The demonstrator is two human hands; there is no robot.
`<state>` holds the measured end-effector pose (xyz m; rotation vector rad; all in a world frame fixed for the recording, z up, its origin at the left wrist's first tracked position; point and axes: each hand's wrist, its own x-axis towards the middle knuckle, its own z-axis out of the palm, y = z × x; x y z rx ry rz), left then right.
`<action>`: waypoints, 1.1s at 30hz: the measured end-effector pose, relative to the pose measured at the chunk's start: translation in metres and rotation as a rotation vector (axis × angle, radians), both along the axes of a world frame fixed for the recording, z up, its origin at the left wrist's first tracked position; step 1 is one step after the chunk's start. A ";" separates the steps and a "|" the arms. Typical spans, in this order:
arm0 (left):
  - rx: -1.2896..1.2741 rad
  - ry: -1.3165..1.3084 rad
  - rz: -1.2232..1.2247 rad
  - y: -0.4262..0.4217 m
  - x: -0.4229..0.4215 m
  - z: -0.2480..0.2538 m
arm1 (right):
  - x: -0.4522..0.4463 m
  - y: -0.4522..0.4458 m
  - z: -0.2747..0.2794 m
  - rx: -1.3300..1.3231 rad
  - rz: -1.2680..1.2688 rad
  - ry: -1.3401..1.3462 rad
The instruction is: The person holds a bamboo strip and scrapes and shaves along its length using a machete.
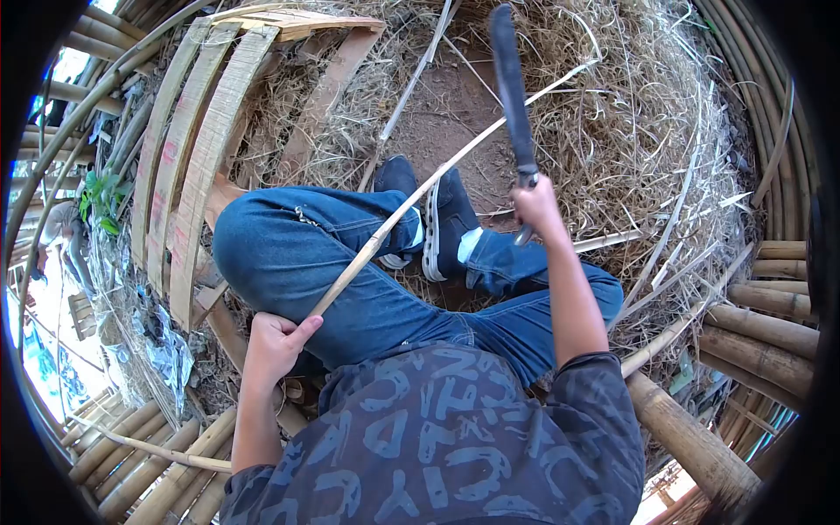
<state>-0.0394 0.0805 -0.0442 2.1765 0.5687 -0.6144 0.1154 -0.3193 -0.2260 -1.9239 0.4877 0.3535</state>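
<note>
A long, thin bamboo strip (444,166) runs diagonally across my legs, from lower left to upper right. Its near end is gripped in my left hand (280,344), beside my thigh. My right hand (535,206) is closed round the handle of a long, dark-bladed machete (510,83), which points up and away from me. The blade passes over the far part of the strip; whether the two touch I cannot tell.
A wooden slatted frame (203,157) leans at the upper left. Shavings (612,131) and loose strips cover the ground ahead. Bamboo poles (691,437) lie at both lower sides, and bamboo walls curve round. Part of another person (63,229) shows at the far left.
</note>
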 end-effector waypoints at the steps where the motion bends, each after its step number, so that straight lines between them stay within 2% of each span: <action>1: 0.017 0.002 -0.018 0.001 0.000 -0.001 | 0.009 -0.008 0.004 0.015 -0.032 0.004; 11: 0.101 0.001 -0.018 -0.006 -0.002 -0.001 | 0.018 0.013 0.022 -0.020 0.001 0.076; 12: 0.099 0.002 -0.020 -0.008 -0.001 0.000 | 0.013 0.017 0.012 -0.109 0.089 0.027; 13: 0.095 -0.003 -0.007 -0.010 0.000 0.002 | 0.006 0.024 0.004 -0.089 0.097 0.053; 17: 0.066 0.017 0.048 -0.009 -0.002 0.003 | -0.018 0.063 0.031 -0.076 0.234 0.035; 21: 0.062 0.048 0.024 -0.003 0.000 0.003 | -0.031 0.047 0.039 -0.073 0.226 0.069; 24: 0.080 0.030 0.018 -0.008 0.001 0.000 | -0.024 0.019 0.047 -0.177 0.236 0.054; 27: 0.135 -0.031 -0.018 -0.011 -0.003 -0.002 | -0.008 -0.004 0.048 -0.307 0.183 -0.080; 29: 0.173 -0.123 -0.071 -0.017 -0.003 -0.001 | 0.007 -0.023 0.028 -0.266 0.060 -0.038; 33: 0.258 -0.179 -0.133 -0.017 -0.005 -0.004 | 0.023 -0.029 0.032 -0.362 0.096 -0.023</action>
